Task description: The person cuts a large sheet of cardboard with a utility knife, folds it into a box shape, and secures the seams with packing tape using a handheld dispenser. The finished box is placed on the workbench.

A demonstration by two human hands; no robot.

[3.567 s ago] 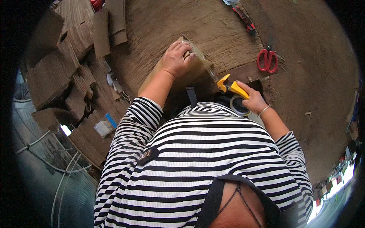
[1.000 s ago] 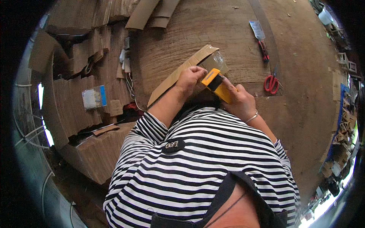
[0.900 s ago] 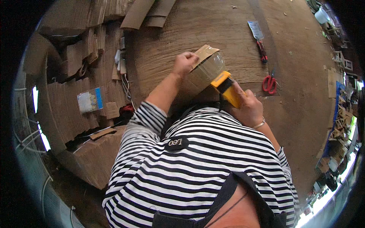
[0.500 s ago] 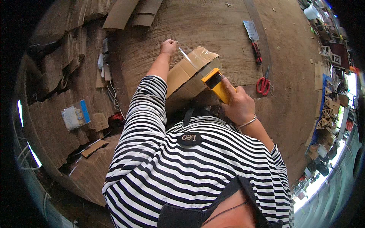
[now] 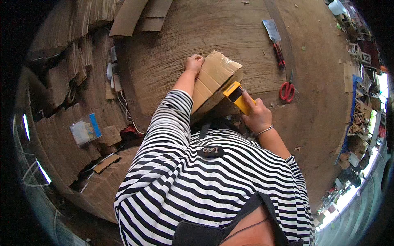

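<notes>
A brown cardboard box (image 5: 214, 78) stands tilted in front of my body, with shiny clear tape on its far end. At its far left edge, my left hand (image 5: 194, 64) presses with curled fingers, their tips partly hidden. My right hand (image 5: 258, 115) is closed round a yellow tape dispenser (image 5: 243, 104) with a black part. The dispenser's front end is close to the right side of the box. Whether tape still runs from it to the box is hard to make out.
Right of the box lie a red-and-black utility knife (image 5: 279, 56), a label-like packet (image 5: 271, 30) and red-handled scissors (image 5: 287, 91). Cardboard sheets (image 5: 129, 17) lie at the back left, with cardboard stacks (image 5: 57, 131), a plastic packet (image 5: 86, 129) and white cables (image 5: 124, 107) further left.
My left hand has moved right and slightly down, from beyond the box onto its edge. The tape strip it was stretching no longer shows in the air. The dispenser has shifted slightly right and down.
</notes>
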